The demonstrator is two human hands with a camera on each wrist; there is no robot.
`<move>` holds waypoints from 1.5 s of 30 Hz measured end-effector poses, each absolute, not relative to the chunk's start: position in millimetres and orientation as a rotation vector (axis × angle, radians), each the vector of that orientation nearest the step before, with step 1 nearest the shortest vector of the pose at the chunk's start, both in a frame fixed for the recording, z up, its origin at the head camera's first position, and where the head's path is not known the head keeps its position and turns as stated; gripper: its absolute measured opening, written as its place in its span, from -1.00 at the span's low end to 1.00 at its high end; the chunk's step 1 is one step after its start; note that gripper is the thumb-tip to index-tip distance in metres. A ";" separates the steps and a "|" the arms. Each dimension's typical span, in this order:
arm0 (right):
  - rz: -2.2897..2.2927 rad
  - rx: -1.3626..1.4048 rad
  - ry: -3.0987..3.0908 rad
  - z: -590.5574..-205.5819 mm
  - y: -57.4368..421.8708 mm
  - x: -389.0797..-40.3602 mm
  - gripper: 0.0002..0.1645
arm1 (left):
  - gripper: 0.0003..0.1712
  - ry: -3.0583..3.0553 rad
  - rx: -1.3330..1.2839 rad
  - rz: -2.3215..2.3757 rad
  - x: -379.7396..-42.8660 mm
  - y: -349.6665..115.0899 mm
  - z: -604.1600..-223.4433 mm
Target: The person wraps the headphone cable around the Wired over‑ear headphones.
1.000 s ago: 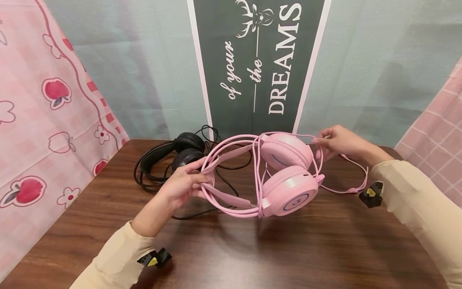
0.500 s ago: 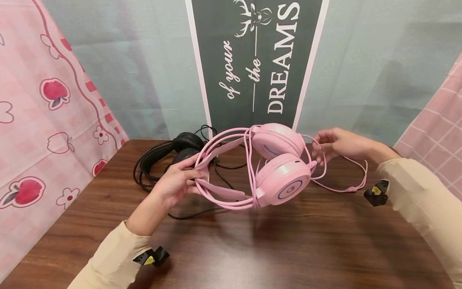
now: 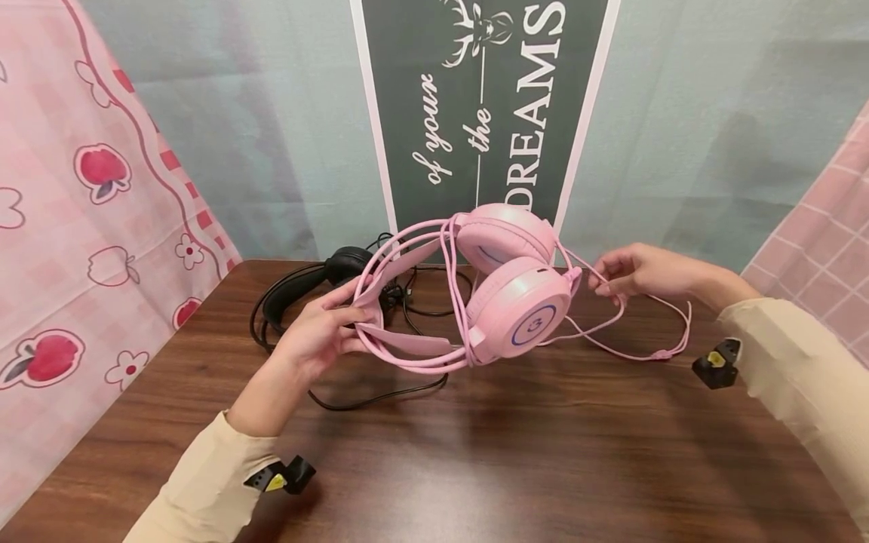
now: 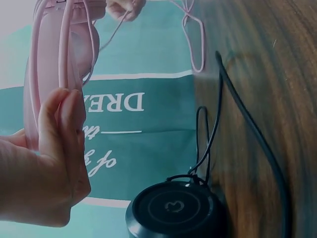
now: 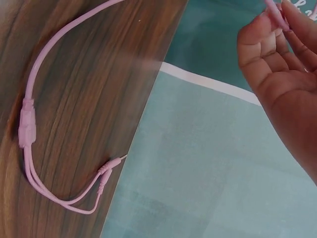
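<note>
Pink headphones (image 3: 519, 302) are held up over the table, tilted with the ear cups to the right and higher than the headband. My left hand (image 3: 322, 332) grips them by the headband, thumb and fingers around it, as the left wrist view also shows. Pink cable (image 3: 456, 302) runs across the headband near the cups. To the right, my right hand (image 3: 634, 271) pinches a stretch of that cable between thumb and fingertips, also seen in the right wrist view. The loose cable end, with a splitter (image 5: 27, 124) and two plugs (image 5: 108, 168), lies on the table.
Black headphones (image 3: 292, 298) with their black cable (image 3: 380, 400) lie on the wooden table (image 3: 516, 452) at the back left, partly behind my left hand. A printed cloth (image 3: 482, 113) hangs at the table's back edge. Patterned pink cloths (image 3: 102, 264) flank both sides.
My left hand has moved the pink headphones left and raised the ear cups. My right hand has shifted slightly right, and more cable now stretches between it and the cups.
</note>
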State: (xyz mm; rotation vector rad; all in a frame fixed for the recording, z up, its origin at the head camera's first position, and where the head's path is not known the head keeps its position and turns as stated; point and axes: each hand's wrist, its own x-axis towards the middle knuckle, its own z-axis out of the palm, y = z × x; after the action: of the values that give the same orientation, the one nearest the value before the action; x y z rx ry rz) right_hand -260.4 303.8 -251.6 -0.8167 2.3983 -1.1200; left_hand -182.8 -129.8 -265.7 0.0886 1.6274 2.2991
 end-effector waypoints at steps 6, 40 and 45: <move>-1.160 -0.906 2.277 -252.7 309.6 -261.8 -0.95 | -0.29 1.628 0.066 2.334 -182.3 -135.1 -260.4; -1.510 -0.891 1.989 -281.1 314.8 -261.0 -0.93 | -0.32 1.560 -0.001 2.449 -183.8 -141.6 -253.5; -1.489 -0.872 2.112 -282.6 317.7 -259.7 -0.86 | -0.34 1.555 -0.006 2.455 -184.6 -141.7 -254.6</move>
State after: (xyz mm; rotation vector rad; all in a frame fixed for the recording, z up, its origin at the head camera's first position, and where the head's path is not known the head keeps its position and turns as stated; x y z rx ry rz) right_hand -259.7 317.7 -282.6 -0.8718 2.1118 -1.4888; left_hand -184.6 -141.7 -254.6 -0.0058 1.5551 2.4551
